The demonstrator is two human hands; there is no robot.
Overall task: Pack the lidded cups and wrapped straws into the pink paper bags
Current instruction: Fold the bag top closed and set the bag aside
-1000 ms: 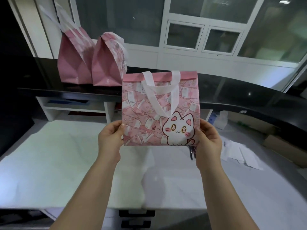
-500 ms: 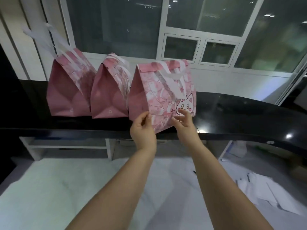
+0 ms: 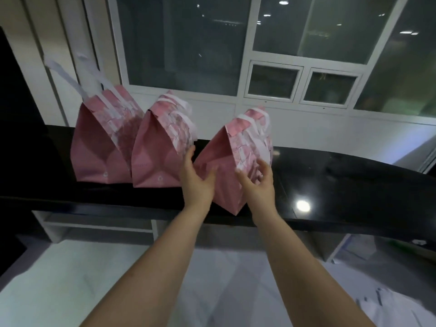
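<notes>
**Two open hands at a pink paper bag**

A pink paper bag (image 3: 220, 152) with white handles stands on a black tabletop (image 3: 342, 180). The left hand (image 3: 197, 180) lies against the bag's plain side, fingers straight. The right hand (image 3: 259, 185) is at its printed face, fingers spread. Neither grip holds anything. Left of this bag stand a second bag (image 3: 153, 159) and a third bag (image 3: 99, 149).

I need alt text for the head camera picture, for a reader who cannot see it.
Both open hands, left hand and right hand, flank a pink paper bag standing on a black counter. A middle bag and a far-left bag stand to its left, below a window.
</notes>
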